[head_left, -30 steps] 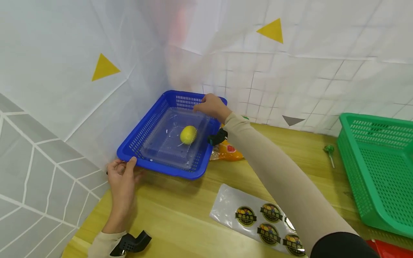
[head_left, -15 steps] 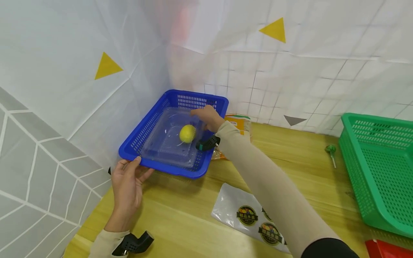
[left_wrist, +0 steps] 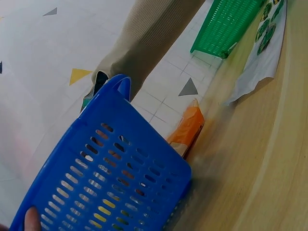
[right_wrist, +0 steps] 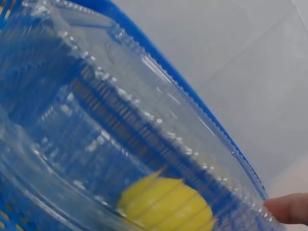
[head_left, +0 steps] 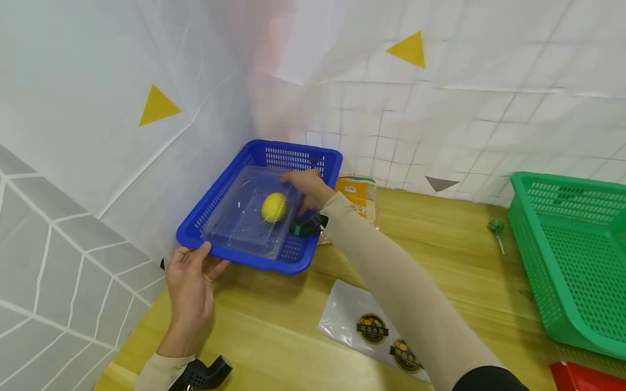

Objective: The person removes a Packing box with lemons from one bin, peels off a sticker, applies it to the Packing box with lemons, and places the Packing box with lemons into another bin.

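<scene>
A blue plastic basket (head_left: 266, 264) stands tilted in the table's back left corner. Its near left corner is held by my left hand (head_left: 189, 282), thumb over the rim and fingers beneath; just a fingertip (left_wrist: 32, 219) shows in the left wrist view. Inside the basket lies a clear plastic fruit box (head_left: 235, 217), with a round yellow fruit like a lemon (head_left: 274, 207) in it. My right hand (head_left: 309, 187) reaches over the basket and grips the box by its right side. In the right wrist view one finger (right_wrist: 288, 208) touches the box's beaded edge, near the fruit (right_wrist: 166, 204).
An orange packet (head_left: 359, 198) lies behind the right forearm. A clear sheet of fruit stickers (head_left: 349, 315) is on the wooden table, partly under that arm. At right are a green basket (head_left: 548, 282), a green lollipop (head_left: 496, 227) and a red object (head_left: 587, 377). White walls close the back and left.
My right hand has moved from the basket's back rim down to the box. The box and fruit have shifted slightly left inside the basket. The left hand stays at the basket's corner.
</scene>
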{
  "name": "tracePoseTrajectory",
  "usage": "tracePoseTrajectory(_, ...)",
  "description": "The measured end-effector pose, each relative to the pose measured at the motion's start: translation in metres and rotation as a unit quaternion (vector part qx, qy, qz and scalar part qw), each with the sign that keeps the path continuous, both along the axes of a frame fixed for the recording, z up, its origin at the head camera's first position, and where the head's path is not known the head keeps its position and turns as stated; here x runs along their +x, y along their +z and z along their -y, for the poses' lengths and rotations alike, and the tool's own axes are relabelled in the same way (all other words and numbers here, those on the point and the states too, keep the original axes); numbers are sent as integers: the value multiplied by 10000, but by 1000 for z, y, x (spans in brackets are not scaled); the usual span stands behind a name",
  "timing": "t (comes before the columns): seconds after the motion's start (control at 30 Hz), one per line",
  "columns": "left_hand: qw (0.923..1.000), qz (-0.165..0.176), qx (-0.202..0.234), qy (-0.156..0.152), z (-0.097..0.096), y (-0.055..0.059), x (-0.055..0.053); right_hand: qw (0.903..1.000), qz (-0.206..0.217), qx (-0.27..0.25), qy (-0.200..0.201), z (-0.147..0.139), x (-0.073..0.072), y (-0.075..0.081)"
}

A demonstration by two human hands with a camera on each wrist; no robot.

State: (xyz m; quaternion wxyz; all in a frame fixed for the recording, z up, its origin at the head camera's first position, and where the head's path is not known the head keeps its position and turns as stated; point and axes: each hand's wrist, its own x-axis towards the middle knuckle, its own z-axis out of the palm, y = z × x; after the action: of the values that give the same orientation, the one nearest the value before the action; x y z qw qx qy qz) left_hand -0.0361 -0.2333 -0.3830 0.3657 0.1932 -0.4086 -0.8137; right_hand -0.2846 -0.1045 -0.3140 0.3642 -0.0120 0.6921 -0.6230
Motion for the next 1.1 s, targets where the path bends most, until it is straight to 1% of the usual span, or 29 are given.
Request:
tracePoseTrajectory(0.03, 10000, -12, 14, 14, 0, 0, 0, 9999, 71, -89, -49, 0, 1, 0)
tracePoseTrajectory(0.1, 10000, -49, 37, 59, 2, -1, 1, 9997, 30, -239, -88, 1, 4, -1)
tracePoseTrajectory(0.23, 9998, -115, 72, 154, 4, -1, 1, 9981, -393, -480, 51, 4, 9, -1)
tracePoseTrajectory(0.3, 9997, -161, 68, 150, 5, -1, 1, 9964, -570, -615, 125, 4, 10, 0)
tracePoseTrajectory(0.4, 9996, -225, 77, 140, 6, -2, 0, 9946, -660, -798, 55, 3, 11, 5)
tracePoseTrajectory(0.57, 9995, -282, 115, 116, 8, -2, -1, 9933, -817, -811, -66, -2, 15, 17)
tracePoseTrajectory(0.77, 9995, -295, 107, 60, 10, -3, -4, 9887, -1302, -742, -58, -16, 21, 31)
tracePoseTrajectory(0.93, 9989, -383, 241, 110, 13, -2, -4, 9868, -1368, -861, -69, -27, 24, 39)
tracePoseTrajectory(1.1, 9986, -422, 285, 130, 16, 0, -4, 9840, -1522, -920, -88, -40, 25, 45)
